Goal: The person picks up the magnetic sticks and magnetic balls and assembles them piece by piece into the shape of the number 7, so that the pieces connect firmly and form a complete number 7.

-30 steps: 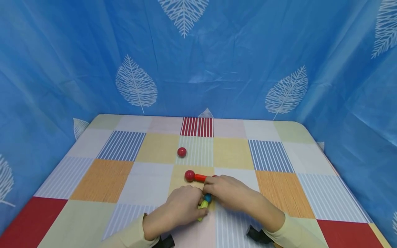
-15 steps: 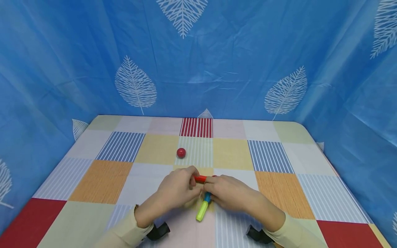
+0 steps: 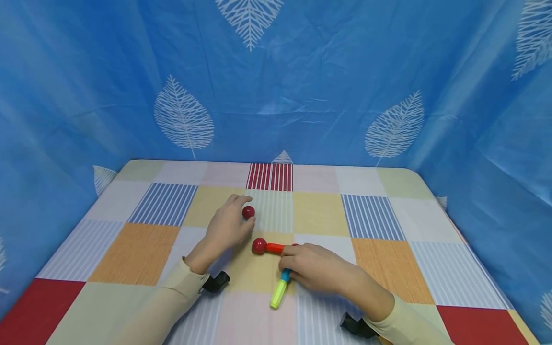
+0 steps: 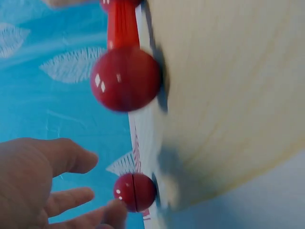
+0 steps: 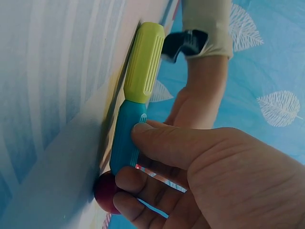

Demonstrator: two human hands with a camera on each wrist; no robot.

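A loose red ball [image 3: 248, 212] with a seam around it rests on the table toward the back. My left hand [image 3: 226, 225] is spread beside it, thumb and fingers on either side, holding nothing; the left wrist view shows a gap to the ball [image 4: 136, 193]. My right hand [image 3: 316, 268] pinches a ribbed blue toy stick [image 5: 126, 133] between thumb and fingers. A yellow-green stick [image 5: 144, 62] continues in line from its near end, and a dark red ball [image 5: 107, 193] sits at its other end. A red-orange stick [image 3: 274, 248] joins another red ball [image 3: 259, 246], left of my right hand.
The table [image 3: 379, 268] wears a patchwork cloth of checks and stripes. A blue curtain [image 3: 276, 96] with white leaf prints hangs behind it and along both sides. Dark wrist-camera mounts [image 3: 216, 282] stick out below both wrists.
My left hand has left the red-orange stick and its ball and moved away from me to the loose red ball. My right hand keeps its grip in nearly the same place.
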